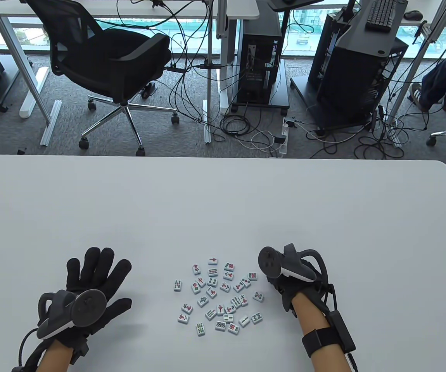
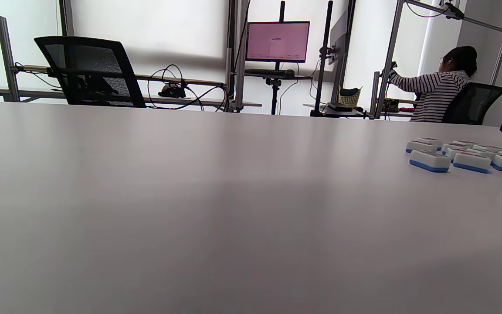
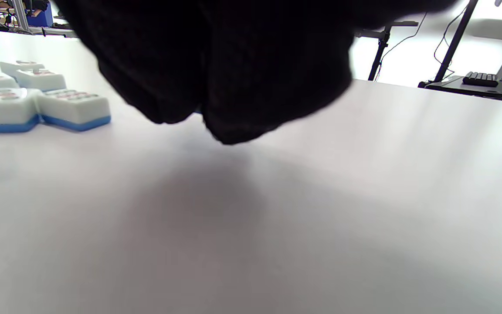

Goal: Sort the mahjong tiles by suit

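A loose scatter of small white mahjong tiles with blue backs (image 1: pixel 220 295) lies face up on the pale grey worktop (image 1: pixel 223 201), close to the near edge and roughly midway between the two hands. Nothing looks sorted yet: red-character faces, green bamboo faces and dot faces are mixed through the heap, and I can see no separate rows or groups. The scatter runs a little longer from near to far than across, with one tile (image 1: pixel 177 285) sitting apart on its left side and another (image 1: pixel 258 296) apart on its right.

The right hand in its black sensor glove (image 1: pixel 285 286) is just beside the right edge of the scatter, so the tiles lie to its left and it is plainly the nearer hand. Its fingers are tucked down under the grey tracker; the right wrist view shows dark gloved fingertips (image 3: pixel 225 87) hanging just above the worktop with nothing I can make out between them, so I read that grip as loosely curled and empty. A pair of touching tiles (image 3: pixel 37 111) sits just left of those fingertips.

The left hand in the matching black glove (image 1: pixel 91 286) rests flat, well apart from the scatter's left side, fingers spread and straight, holding nothing.

My guess is the first pick falls to the right hand, reaching leftward for an outlying tile.
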A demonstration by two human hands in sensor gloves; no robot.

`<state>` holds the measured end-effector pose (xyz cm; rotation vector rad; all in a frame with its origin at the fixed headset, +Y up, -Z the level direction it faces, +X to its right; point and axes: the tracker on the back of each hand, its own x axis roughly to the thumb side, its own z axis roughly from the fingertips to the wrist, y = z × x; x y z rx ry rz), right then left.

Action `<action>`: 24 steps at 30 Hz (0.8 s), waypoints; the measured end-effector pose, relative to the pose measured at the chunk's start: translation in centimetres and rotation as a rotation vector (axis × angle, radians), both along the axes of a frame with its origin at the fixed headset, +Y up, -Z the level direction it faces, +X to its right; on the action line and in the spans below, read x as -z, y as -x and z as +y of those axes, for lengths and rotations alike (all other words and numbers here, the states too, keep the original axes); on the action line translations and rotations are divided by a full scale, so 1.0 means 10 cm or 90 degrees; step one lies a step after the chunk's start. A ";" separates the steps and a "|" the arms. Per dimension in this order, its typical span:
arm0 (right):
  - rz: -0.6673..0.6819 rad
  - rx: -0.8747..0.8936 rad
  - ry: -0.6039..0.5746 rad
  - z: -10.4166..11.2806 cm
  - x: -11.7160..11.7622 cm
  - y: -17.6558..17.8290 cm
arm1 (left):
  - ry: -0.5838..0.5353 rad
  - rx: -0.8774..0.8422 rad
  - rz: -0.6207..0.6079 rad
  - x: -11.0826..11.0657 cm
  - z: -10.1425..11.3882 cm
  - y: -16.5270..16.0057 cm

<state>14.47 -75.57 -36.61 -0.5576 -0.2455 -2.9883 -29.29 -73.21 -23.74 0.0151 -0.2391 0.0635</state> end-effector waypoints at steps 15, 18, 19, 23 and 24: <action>-0.040 -0.032 0.037 -0.09 0.08 -0.02 | 0.014 0.003 0.007 0.01 -0.03 0.01; -0.044 -0.014 0.034 -0.01 0.03 -0.05 | 0.012 0.000 0.007 0.01 -0.03 0.02; -0.047 -0.008 0.024 0.03 0.01 -0.05 | 0.010 -0.001 0.007 0.01 -0.03 0.02; -0.015 0.016 -0.022 0.17 -0.20 -0.02 | 0.009 -0.005 0.006 0.02 -0.03 0.02; -0.010 0.024 -0.022 0.18 -0.25 0.00 | 0.010 -0.004 0.006 0.02 -0.04 0.02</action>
